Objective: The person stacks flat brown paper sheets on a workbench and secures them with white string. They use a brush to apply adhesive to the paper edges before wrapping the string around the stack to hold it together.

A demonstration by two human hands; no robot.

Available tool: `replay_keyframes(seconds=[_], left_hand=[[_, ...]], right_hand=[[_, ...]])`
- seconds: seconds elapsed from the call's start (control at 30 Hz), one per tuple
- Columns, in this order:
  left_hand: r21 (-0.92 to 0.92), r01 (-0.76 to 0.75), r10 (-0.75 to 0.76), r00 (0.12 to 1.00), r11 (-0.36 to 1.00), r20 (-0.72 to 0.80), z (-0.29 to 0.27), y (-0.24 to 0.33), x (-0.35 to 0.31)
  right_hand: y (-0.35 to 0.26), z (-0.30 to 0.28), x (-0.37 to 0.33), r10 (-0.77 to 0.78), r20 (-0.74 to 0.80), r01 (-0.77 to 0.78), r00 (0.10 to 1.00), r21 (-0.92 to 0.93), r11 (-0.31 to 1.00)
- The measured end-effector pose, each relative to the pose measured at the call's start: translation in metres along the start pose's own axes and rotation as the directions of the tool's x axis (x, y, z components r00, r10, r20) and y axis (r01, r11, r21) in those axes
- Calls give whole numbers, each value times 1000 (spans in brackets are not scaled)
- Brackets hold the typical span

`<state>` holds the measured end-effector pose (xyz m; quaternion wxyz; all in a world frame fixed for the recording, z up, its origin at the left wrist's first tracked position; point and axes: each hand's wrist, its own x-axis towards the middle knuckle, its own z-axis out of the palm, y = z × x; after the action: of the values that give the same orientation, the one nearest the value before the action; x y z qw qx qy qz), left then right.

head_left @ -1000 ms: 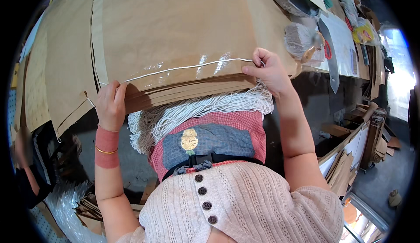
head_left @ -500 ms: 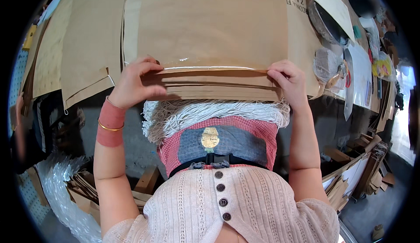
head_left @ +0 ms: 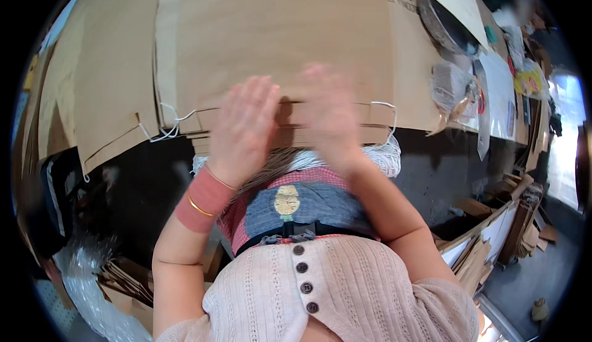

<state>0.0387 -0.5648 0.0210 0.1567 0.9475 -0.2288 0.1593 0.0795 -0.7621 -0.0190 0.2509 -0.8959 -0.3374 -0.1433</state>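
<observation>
A large brown kraft paper bag (head_left: 283, 40) lies on a stack of similar paper, its near edge folded over into a narrow strip (head_left: 206, 119). A white string (head_left: 383, 103) comes out at the strip's right end, and another white string (head_left: 179, 120) loops out at its left. My left hand (head_left: 242, 129) lies flat over the strip, fingers stretched out and holding nothing. Beside it my right hand (head_left: 333, 117) is blurred by motion, its fingers seemingly extended over the same strip. A bundle of white strings (head_left: 382, 157) hangs across my lap, just below the paper edge.
More brown paper (head_left: 114, 65) with a folded, stringed edge lies to the left. On the right are a dark round pan (head_left: 447, 24), a plastic-wrapped bundle (head_left: 450, 86) and a long blade (head_left: 483, 114). Clear plastic wrap (head_left: 92, 286) is at lower left, cardboard pieces (head_left: 475, 249) at lower right.
Both hands have come inward from the strip's ends to its middle, letting go of the edge. The raised edge now lies folded down, and string ends show at both sides.
</observation>
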Motion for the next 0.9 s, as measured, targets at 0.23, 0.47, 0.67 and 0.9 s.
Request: replay_keyframes(seconds=[0.23,0.47,0.67,0.9], left_hand=[[267,392,-448,872,880,197,-13,-42,-39],[-33,492,-493,870,870,-18,-6,-58,-44],[-109,578,-588,792,809,-163,-18,-63,-47],[-696,648,-813,560,310,159,-42,-61,-75]], right_hand=[[24,-48,-29,470,92,-435,878,-256,863],[43,-49,-32,527,-148,-545,837,-320,775],[41,-68,-33,665,-149,-550,732,447,705],[40,-85,-43,509,47,-486,859,383,785]])
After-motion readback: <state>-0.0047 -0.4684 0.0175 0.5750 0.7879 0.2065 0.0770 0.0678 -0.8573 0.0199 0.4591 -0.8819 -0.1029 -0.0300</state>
